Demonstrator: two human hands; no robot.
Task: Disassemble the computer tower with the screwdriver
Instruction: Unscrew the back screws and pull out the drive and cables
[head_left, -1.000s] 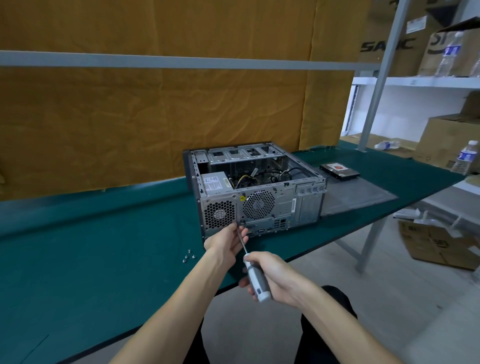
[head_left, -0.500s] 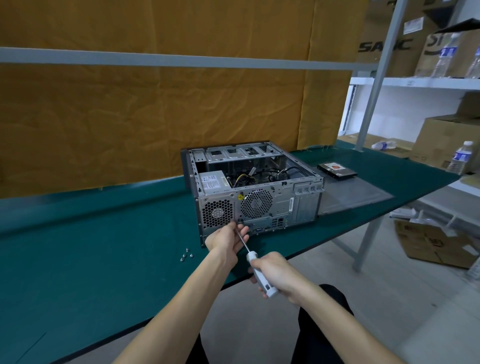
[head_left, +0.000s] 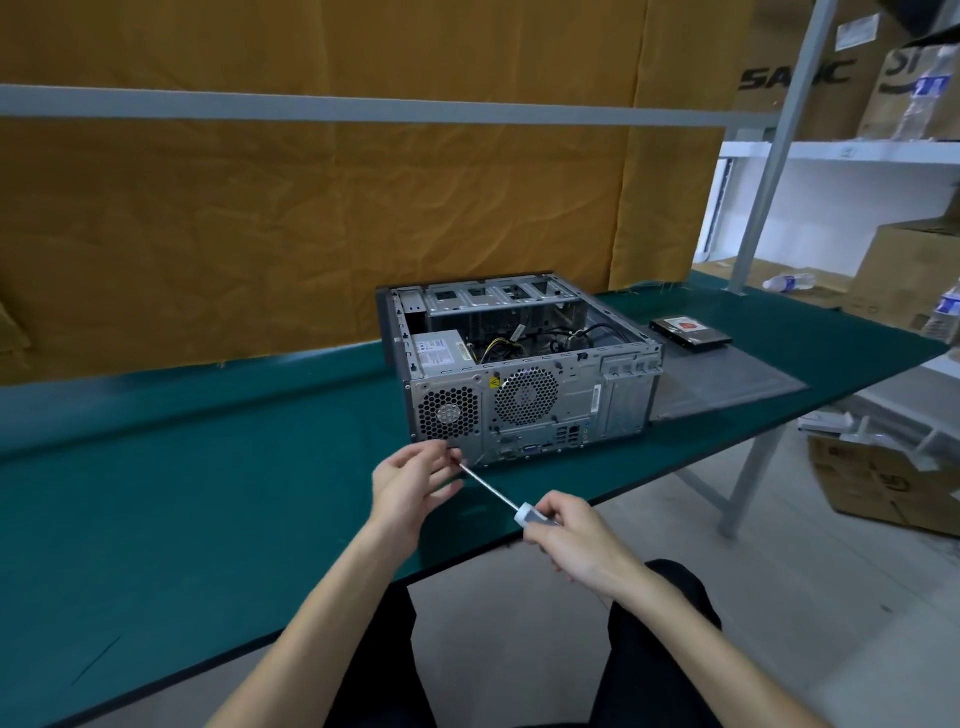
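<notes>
Computer tower (head_left: 524, 374) lies on its side at frame centre on the green bench (head_left: 208, 493), side panel already off, rear face with the two fan grilles toward you, internals and cables exposed. Your right hand (head_left: 574, 540) is wrapped around the handle of the screwdriver (head_left: 511, 506), low centre of frame, shaft running up-left toward the lower left corner of the rear panel. Your left hand (head_left: 410, 483) has its fingertips pinched at the shaft tip, just beside the case edge; probably holding a loosened screw there, but it is too small to tell. Handling: the tower is a steel chassis, stiff and heavy-looking, unlikely to slide on the mat under driver pressure, but the cut sheet-metal edges around the open top look sharp, so grip it by the outer frame rails or the rear corner, not the drive cage lips. The power supply (head_left: 441, 353), upper left inside the case, looks dense and will likely drop once its rear screws are out, so support it from underneath. Cables inside are soft and snaggy, pull at connectors. Screwdriver is light, smooth handle, keep the full wrap. Hard drive (head_left: 688, 332) sits loose on the flat grey panel (head_left: 727, 384) right of the tower, fragile, leave it flat
</notes>
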